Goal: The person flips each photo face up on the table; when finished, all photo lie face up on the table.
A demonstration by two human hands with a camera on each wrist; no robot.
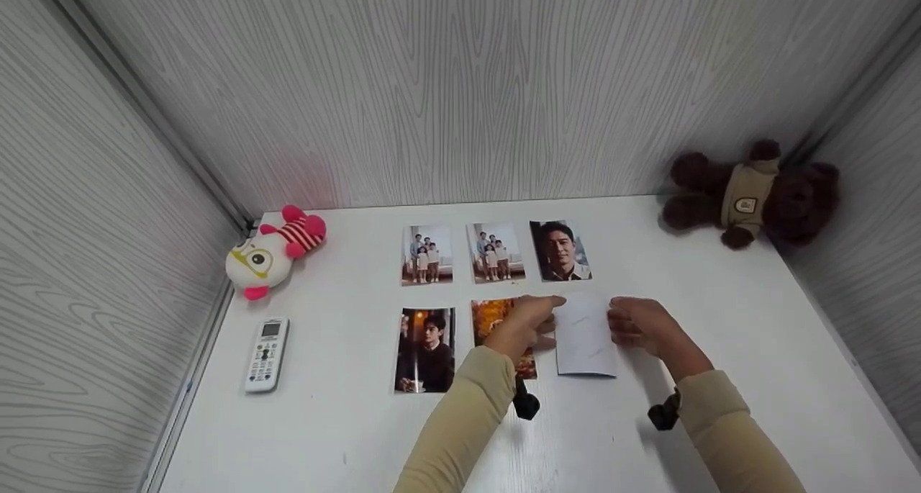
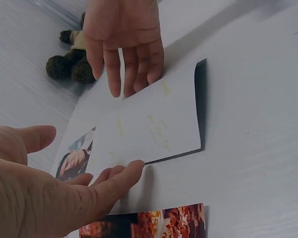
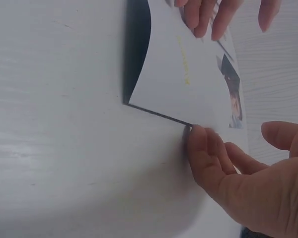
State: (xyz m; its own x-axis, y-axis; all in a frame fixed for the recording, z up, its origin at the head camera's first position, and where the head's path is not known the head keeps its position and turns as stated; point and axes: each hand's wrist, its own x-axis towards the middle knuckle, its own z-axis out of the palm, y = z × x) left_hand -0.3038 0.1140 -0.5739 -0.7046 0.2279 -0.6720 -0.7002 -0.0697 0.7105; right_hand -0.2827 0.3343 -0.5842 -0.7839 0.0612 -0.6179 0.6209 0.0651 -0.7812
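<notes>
A photo lies face down on the white table, its white back up and its near edge curling off the surface. My left hand touches its left edge with straight fingers. My right hand touches the opposite edge, fingers nearly straight against the paper's rim. Neither hand pinches the face-down photo. My left hand partly covers an orange-toned photo. Just beyond lies a portrait photo.
Two family photos lie in the back row, and a dark portrait in the front row. A white remote and a pink-and-white plush sit at the left, a brown teddy at the back right corner. Walls enclose three sides.
</notes>
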